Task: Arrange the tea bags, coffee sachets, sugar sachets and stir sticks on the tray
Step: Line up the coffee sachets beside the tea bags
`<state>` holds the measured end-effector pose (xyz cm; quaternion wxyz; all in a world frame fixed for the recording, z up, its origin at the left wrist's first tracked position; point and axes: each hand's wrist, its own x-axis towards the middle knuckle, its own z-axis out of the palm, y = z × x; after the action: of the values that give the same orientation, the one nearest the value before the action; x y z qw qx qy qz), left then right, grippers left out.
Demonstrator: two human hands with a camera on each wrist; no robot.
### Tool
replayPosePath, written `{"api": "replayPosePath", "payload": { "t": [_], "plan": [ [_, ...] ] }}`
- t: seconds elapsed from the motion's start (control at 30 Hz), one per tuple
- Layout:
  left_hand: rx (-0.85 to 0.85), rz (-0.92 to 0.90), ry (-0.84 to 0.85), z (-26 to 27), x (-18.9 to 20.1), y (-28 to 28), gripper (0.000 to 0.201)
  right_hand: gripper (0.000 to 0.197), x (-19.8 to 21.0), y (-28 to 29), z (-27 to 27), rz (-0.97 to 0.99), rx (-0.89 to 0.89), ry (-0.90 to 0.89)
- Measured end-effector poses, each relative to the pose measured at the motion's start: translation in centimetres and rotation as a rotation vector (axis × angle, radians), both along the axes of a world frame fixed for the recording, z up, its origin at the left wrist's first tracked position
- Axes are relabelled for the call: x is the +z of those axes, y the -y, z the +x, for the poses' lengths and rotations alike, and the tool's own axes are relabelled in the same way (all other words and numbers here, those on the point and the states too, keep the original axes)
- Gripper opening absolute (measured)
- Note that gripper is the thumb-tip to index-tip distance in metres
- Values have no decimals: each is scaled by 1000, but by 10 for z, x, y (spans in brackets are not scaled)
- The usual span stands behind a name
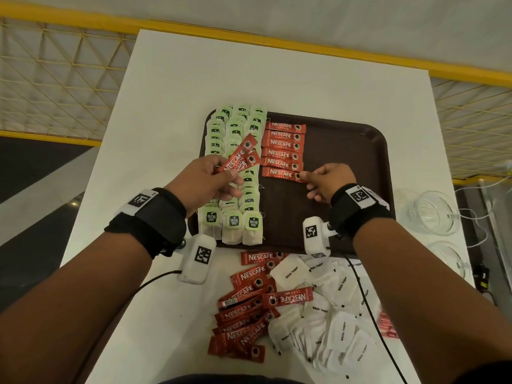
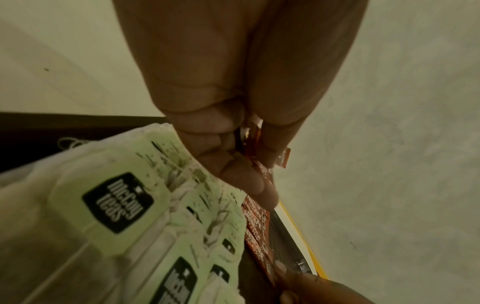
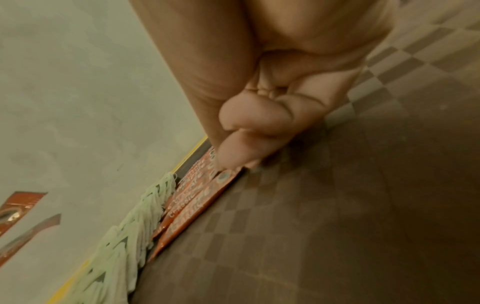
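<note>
Coffee sachets [image 1: 238, 157], a small fan of red ones, sit pinched in the left grip [image 1: 205, 180], thumb on top and fingers curled beneath, held above the tea bags; left wrist view shows the same pinch [image 2: 262, 144] from below. Right grip [image 1: 328, 180] has its fingertips [image 3: 233, 156] curled down onto the right end of the nearest sachet [image 1: 281, 173] in the laid row, pinching its end against the tray floor. That row of coffee sachets [image 1: 285, 146] lies stacked front to back, labels up, each overlapping the next, on the left-centre of the brown tray [image 1: 368, 151]. Just left of it, touching, are three columns of green-tagged tea bags [image 1: 235, 173] that fill the tray's left side and overhang its left and near rims. Rest of the tray floor to the right is bare chequered brown. Tray rests on the white worktop [image 1: 177, 92]. On the worktop, just near of the tray, a loose heap of more coffee sachets [image 1: 246, 309] lies beside and partly under a pile of white sugar sachets [image 1: 329, 314]; the two heaps touch. Glass cups [image 1: 432, 214] stand on the worktop's right edge, apart from the tray. Black wrist straps with white tagged camera blocks on both arms, cables trailing over the worktop.
</note>
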<state>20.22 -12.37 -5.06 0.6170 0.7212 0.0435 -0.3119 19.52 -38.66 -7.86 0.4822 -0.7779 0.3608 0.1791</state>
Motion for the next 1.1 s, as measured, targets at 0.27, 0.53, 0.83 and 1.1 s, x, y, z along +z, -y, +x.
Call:
{"api": "replayPosePath", "payload": {
  "t": [0.27,0.53,0.83,1.1],
  "plan": [
    [-221,71,-55,-8,1,13,16,19,37,-31,-12,42,397,331],
    [-244,133,27,-11,6,19,16,12,29,-16,-30,125,254,302],
    [17,56,-40,-14,4,2,16,17,-9,-7,-47,173,-123,81],
    [31,67,-24,-20,5,-7,16,21,-16,-18,-23,5,-83,17]
  ]
}}
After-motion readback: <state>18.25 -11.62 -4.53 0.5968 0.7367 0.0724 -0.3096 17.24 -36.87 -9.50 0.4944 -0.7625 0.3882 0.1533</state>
